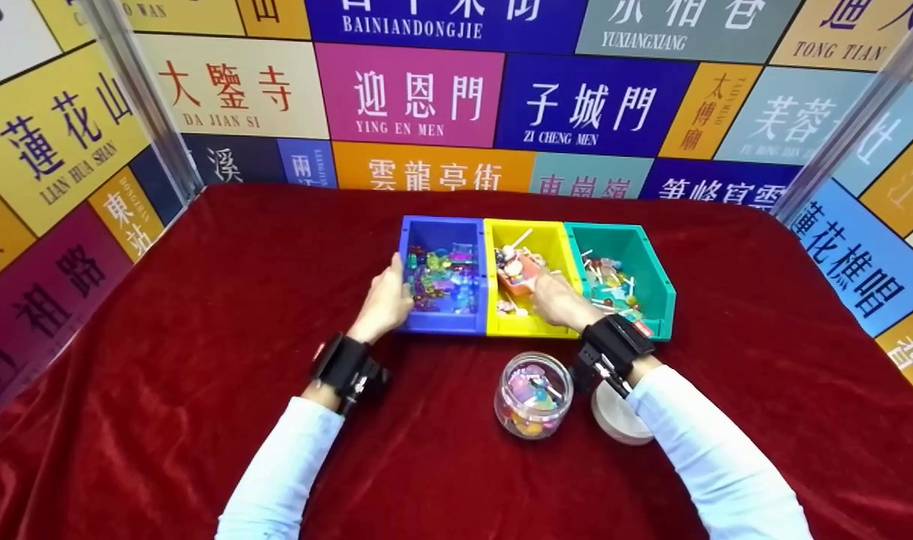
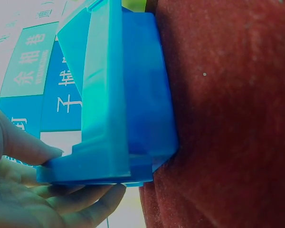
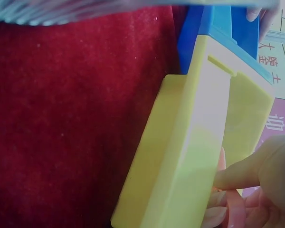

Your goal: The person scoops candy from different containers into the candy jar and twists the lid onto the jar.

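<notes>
Currently logged: your left hand (image 1: 385,300) held the blue bin (image 1: 442,322) at its left front corner. On the left wrist view the thumb (image 2: 23,142) lay on the bin's front lip and the fingers (image 2: 85,204) curled under its base, so the hand was grasping the blue bin (image 2: 133,109), not resting loose beside it.

Your right hand (image 1: 557,300) reached into the yellow bin (image 1: 554,247) over its front wall. It gripped a small pink tray (image 1: 518,276) that sat tilted inside that bin among lollipops. On the right wrist view a finger (image 3: 242,173) pointed toward the yellow wall (image 3: 190,156), and the orange-pink tray edge (image 3: 235,213) lay against the lower fingers. How tightly the hand closed on the tray you could not tell from that view; the head view showed the fingers curled round its near end.

Bins stood in one row, touching: blue at left, yellow in the middle, teal bin (image 1: 647,262) at right. Blue held wrapped candies, teal held lollipops.

Near you, just in front of the yellow bin, stood an open clear jar (image 1: 533,396) with coloured candies in it. Its lid (image 1: 617,420) lay flat just right of the jar, partly under your right wrist.

All rested on the red cloth (image 1: 201,300).
</notes>
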Action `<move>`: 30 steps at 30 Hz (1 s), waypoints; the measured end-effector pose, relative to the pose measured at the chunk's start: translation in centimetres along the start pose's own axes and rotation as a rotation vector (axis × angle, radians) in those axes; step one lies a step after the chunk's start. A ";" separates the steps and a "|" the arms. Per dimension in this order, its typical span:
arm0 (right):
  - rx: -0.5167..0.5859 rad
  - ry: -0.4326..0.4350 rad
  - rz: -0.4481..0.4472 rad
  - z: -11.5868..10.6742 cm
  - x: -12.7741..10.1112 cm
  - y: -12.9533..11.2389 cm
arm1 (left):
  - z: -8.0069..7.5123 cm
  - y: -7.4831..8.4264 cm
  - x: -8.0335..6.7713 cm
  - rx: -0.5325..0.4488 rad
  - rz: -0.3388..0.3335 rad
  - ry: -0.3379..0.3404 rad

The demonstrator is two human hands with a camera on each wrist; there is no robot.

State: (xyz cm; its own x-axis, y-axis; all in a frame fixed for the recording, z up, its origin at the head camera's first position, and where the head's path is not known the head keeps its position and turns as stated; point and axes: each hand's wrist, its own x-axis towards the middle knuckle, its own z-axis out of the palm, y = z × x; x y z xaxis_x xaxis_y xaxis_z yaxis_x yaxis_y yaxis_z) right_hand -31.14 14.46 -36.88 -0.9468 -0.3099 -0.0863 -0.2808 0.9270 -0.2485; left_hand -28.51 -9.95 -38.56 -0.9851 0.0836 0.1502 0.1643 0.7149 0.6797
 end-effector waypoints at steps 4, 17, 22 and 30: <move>0.038 0.003 0.026 -0.1 -0.1 0.1 | -0.1 0.2 0.1 -0.009 -0.009 -0.009; 0.020 0.019 0.018 0.8 0.5 1.6 | 0.0 0.3 0.0 -0.028 -0.014 -0.015; -0.112 0.166 -0.148 6.6 6.1 8.3 | -0.1 0.3 0.0 -0.019 -0.011 -0.010; 0.090 0.044 0.033 1.6 0.4 2.8 | -0.1 0.2 0.1 -0.014 -0.021 -0.019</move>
State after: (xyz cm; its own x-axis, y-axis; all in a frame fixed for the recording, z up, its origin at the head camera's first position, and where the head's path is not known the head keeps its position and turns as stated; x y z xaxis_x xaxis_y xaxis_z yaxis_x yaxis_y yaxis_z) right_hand -32.08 16.57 -39.18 -0.9618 -0.2685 -0.0542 -0.2361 0.9131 -0.3325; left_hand -28.61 -9.86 -38.40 -0.9891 0.0817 0.1227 0.1443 0.7068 0.6925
